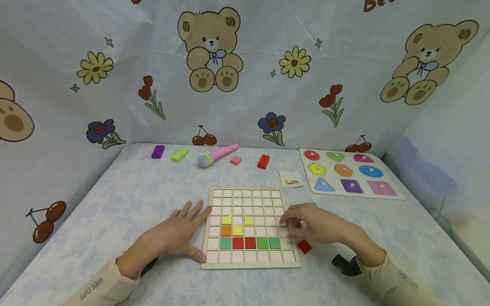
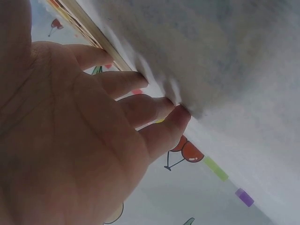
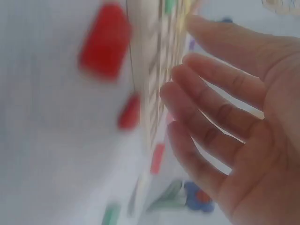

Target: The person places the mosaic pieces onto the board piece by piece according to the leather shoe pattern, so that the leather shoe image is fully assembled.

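A wooden grid board [image 1: 250, 266] lies in the middle of the table. Green, red, orange and yellow tiles fill some of its lower squares, among them an orange tile [image 1: 226, 230] and two yellow pieces with a curved side. My left hand [image 1: 174, 233] is spread flat, its thumb and fingertips at the board's left edge. Over the right edge hovers my right hand [image 1: 319, 221], fingers loosely bent; the right wrist view shows nothing between them. Beneath and beside it are a red tile [image 1: 305, 246], another red piece [image 3: 130, 112] partly hidden in the head view, and a green piece [image 1: 314, 204].
A small pattern card [image 1: 291, 179] lies behind the board, next to a shape puzzle board [image 1: 317, 190] at back right. Along the back are a purple block [image 1: 158, 151], a light green block [image 1: 179, 155], a toy microphone [image 1: 218, 154], a pink block [image 1: 235, 160] and a red block [image 1: 263, 161].
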A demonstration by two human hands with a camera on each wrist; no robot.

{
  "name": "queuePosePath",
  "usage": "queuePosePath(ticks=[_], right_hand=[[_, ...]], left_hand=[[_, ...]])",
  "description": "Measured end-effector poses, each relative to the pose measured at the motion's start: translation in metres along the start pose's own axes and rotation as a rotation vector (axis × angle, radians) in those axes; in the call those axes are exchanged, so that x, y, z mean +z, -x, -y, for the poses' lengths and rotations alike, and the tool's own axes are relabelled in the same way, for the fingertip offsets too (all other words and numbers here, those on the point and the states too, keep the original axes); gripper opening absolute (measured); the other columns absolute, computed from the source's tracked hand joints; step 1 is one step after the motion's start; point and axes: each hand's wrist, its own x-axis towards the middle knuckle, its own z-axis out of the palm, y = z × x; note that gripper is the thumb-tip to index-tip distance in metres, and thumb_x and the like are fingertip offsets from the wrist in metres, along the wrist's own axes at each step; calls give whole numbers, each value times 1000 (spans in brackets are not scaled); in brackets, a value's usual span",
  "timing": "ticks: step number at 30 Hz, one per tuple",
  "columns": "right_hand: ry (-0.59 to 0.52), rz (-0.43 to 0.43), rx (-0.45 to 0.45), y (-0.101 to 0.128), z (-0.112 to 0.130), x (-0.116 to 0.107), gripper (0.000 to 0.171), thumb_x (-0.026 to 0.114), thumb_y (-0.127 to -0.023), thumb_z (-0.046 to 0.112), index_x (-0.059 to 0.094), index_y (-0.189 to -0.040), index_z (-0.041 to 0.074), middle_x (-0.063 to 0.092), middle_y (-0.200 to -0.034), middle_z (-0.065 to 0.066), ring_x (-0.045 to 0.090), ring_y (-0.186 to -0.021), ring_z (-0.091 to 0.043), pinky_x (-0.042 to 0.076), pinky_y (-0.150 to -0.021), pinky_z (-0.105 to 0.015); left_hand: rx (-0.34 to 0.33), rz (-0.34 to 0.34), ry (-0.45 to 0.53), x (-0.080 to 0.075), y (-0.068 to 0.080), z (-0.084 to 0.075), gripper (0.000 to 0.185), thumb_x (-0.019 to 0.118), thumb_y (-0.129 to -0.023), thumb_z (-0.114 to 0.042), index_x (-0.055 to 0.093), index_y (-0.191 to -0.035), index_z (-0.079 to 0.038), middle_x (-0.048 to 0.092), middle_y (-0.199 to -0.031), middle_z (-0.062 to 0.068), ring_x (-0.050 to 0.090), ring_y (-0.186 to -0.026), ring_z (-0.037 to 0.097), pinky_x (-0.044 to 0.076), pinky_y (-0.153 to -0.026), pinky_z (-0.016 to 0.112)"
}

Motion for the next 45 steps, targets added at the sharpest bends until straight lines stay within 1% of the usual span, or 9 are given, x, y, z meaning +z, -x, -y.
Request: queuePosePath(ticks=[3, 6, 9, 14, 19, 22, 26, 37, 45], right_hand=[[8, -67, 20, 2, -20, -10, 30, 78, -89, 27, 71, -117, 18, 68, -104, 8, 61, -93, -12, 56, -81, -33], [-17, -113, 47, 5, -42, -20, 34, 80, -87, 28, 71, -117, 16, 68, -102, 5, 62, -92, -14, 56, -81, -35], [-56, -141, 90, 9, -62, -27, 37, 81, -85, 27, 70, -117, 14, 66, -97, 1, 59, -88, -16, 55, -76, -30], [-121, -141, 177, 12, -84, -30, 38, 82, -84, 18, 69, -119, 10, 62, -97, -5, 56, -85, -18, 51, -69, -24], [-184, -104, 254, 12, -95, -25, 35, 79, -85, 10, 67, -118, 5, 61, -104, -8, 56, -90, -22, 51, -73, -28], [-197, -105, 282, 11, -99, -22, 31, 78, -86, 8, 67, -115, 6, 62, -106, -8, 57, -92, -22, 52, -77, -29], [-187, -118, 284, 11, -100, -20, 26, 77, -86, 9, 67, -110, 7, 64, -105, -7, 59, -91, -22, 53, -77, -28], [-47, -169, 200, 6, -93, -19, 23, 79, -87, 19, 70, -105, 10, 69, -97, 1, 60, -85, -13, 52, -72, -22], [-52, -189, 120, -2, -73, -18, 23, 80, -86, 22, 72, -105, 12, 67, -92, 5, 58, -80, -12, 52, -68, -22]], left_hand=[[-3, 1, -2, 1, 0, 0, 127, 73, -68, -73, 15, -162, -11, 7, -167, 22, 3, -152, 51, 16, -116, 69], [-6, 0, -5, 1, 0, 1, 127, 73, -68, -73, 15, -162, -10, 8, -167, 22, 3, -152, 51, 16, -116, 69], [-7, -2, 0, 1, 0, 1, 127, 73, -68, -73, 15, -162, -10, 8, -167, 21, 3, -152, 51, 16, -116, 69], [1, 0, 8, 3, 1, 2, 127, 73, -68, -73, 15, -162, -10, 8, -167, 23, 4, -151, 52, 16, -116, 70], [7, 2, 19, 5, 0, 2, 127, 73, -68, -73, 15, -162, -10, 8, -167, 23, 4, -151, 53, 16, -115, 70], [6, 2, 17, 6, -2, 3, 127, 73, -68, -73, 15, -162, -11, 8, -167, 23, 4, -151, 52, 16, -116, 69], [-2, 1, 14, 6, -3, 2, 127, 74, -67, -73, 16, -162, -11, 9, -167, 21, 4, -152, 51, 16, -116, 69], [-5, 5, 19, 5, -2, 0, 127, 74, -67, -73, 16, -162, -11, 9, -167, 21, 4, -152, 49, 16, -117, 68], [-9, 0, 3, 0, -1, 0, 127, 74, -67, -73, 16, -162, -11, 9, -167, 21, 4, -152, 50, 16, -116, 68]])
